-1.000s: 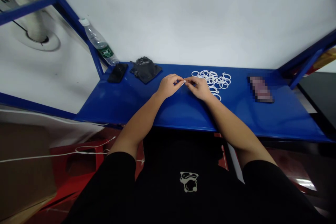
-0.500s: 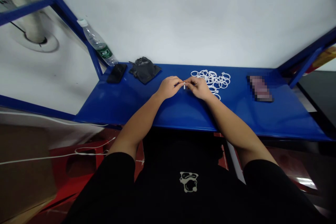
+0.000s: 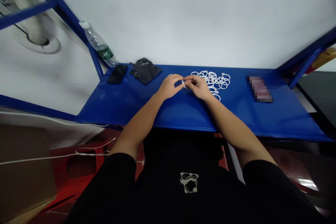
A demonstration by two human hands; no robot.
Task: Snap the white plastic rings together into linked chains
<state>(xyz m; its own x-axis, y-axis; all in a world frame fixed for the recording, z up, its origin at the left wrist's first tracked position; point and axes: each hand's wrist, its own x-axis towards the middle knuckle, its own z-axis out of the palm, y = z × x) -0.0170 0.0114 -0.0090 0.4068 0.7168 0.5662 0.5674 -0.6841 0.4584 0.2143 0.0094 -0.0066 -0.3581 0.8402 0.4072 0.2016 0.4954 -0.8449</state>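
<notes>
Pinching a small white plastic piece (image 3: 183,83) between left hand (image 3: 169,86) and right hand (image 3: 198,87).

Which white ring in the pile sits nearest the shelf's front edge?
The white ring at the pile's near end, beside the right hand; the other rings lie farther back on the blue shelf.

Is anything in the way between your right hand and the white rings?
No, nothing visible stands in the way. The right hand is right next to the white rings, and both are on the blue shelf.
</notes>
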